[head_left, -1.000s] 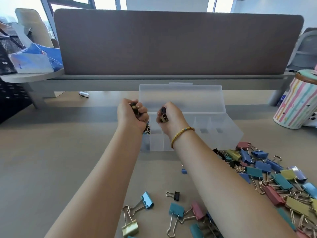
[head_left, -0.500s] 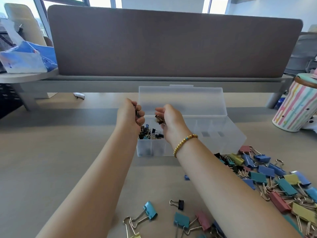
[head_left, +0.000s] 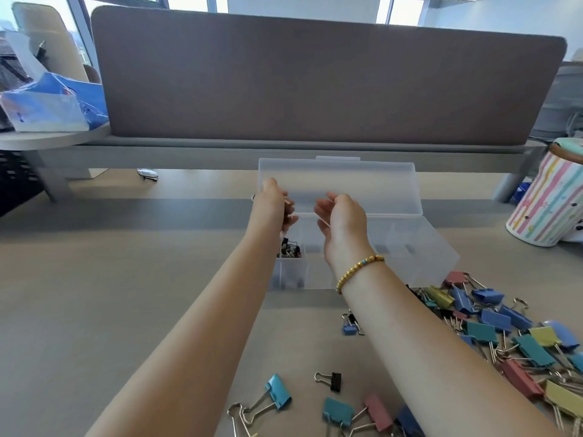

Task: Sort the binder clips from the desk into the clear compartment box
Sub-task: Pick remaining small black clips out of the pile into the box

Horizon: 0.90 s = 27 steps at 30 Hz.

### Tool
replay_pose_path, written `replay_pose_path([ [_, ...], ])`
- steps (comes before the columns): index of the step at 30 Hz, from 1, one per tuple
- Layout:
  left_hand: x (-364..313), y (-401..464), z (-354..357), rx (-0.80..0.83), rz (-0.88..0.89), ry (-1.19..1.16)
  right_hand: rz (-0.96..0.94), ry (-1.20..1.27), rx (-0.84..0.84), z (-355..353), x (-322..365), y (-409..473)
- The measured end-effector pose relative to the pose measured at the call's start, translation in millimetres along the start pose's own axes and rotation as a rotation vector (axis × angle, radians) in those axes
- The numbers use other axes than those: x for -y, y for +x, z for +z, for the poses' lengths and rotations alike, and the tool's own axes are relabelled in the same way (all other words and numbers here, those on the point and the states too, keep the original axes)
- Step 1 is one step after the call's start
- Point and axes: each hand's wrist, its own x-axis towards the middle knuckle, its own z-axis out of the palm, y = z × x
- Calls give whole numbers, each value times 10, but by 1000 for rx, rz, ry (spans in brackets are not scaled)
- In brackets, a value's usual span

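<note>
The clear compartment box (head_left: 419, 247) stands open on the desk, its lid (head_left: 362, 184) upright at the back. Several small black binder clips (head_left: 288, 251) lie in its leftmost compartment. My left hand (head_left: 271, 206) hovers above that compartment with its fingers curled round small clips; bits of gold wire show at the fingertips. My right hand (head_left: 342, 217) is beside it over the box, fingers relaxed and holding nothing. A heap of coloured clips (head_left: 504, 335) lies to the right of my right arm. A blue clip (head_left: 279, 393), a small black clip (head_left: 335, 381) and a teal clip (head_left: 337, 412) lie near the front.
A brown divider panel (head_left: 315, 80) closes off the back of the desk. A striped round container (head_left: 549, 200) stands at the far right. A blue and white pack (head_left: 47, 110) sits on a side shelf at the left, and a small shiny object (head_left: 147, 174) lies behind.
My right hand has let go of its dark clip and opened. Both hands have risen a little above the box. More black clips lie in the leftmost compartment than a second ago.
</note>
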Motion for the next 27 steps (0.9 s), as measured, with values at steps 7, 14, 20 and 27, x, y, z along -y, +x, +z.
replay_pose_path([
  [7, 67, -2, -101, 55, 69, 249, -137, -149, -21, -87, 56, 14],
  [14, -60, -90, -287, 265, 425, 1337, -121, -181, 39, -170, 79, 12],
  [20, -53, -366, -227, 332, 457, 1586, -197, -410, 207, -364, 246, -158],
  [27, 59, -958, -153, 523, 529, 1360, -311, -1075, 354, -1035, 624, -562],
])
